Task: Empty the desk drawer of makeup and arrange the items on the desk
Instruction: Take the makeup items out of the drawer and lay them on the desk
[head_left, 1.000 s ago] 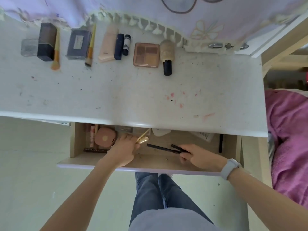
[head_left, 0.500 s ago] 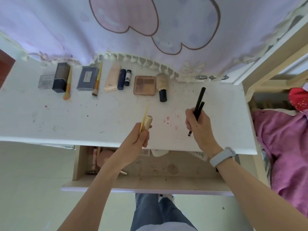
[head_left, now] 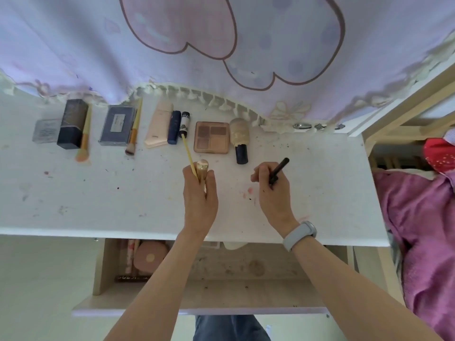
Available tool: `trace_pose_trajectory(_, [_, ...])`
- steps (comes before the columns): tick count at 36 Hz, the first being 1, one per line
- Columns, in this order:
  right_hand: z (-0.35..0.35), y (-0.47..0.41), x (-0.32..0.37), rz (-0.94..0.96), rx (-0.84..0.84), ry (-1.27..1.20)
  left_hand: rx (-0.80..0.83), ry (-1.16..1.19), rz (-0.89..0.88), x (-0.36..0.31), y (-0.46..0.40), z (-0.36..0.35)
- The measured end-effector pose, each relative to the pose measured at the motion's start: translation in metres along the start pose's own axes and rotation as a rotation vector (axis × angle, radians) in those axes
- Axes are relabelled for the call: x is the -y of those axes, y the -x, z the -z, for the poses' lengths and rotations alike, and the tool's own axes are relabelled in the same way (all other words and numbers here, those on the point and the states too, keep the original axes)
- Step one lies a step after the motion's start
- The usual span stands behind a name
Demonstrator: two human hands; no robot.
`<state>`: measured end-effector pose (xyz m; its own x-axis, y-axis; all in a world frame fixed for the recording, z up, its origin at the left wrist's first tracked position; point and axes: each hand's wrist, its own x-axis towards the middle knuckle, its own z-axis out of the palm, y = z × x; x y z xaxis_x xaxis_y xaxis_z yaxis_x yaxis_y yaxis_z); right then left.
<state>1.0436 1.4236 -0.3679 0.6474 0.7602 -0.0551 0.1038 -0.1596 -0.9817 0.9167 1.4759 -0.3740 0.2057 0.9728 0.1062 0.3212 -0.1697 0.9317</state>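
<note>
Over the middle of the white desk, my left hand grips a gold tube together with a thin yellow stick that points toward the row of makeup. My right hand holds black pencils, tips angled up and right. Along the back edge lies a row: a dark box, a grey palette, a pink tube, an eyeshadow palette and a cream bottle with a dark cap. The open drawer below holds a pink compact.
A lilac curtain hangs over the desk's back edge. A pink blanket lies on a bed at the right. Two orange-handled brushes lie in the row. A dark stick rests in the drawer's left part.
Both hands came up out of the drawer with their items and moved further over the desk toward the row. The right hand's pencils now tilt lower.
</note>
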Motion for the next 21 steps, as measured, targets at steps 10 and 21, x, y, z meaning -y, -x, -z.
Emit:
trace_pose_trajectory(10, [-0.009, -0.008, 0.000, -0.023, -0.039, -0.008, -0.042, -0.002, 0.054, 0.018, -0.011, 0.004])
trace_pose_trajectory(21, [-0.017, -0.042, -0.002, -0.283, -0.071, 0.142, 0.010, -0.075, 0.212, 0.028, -0.034, 0.009])
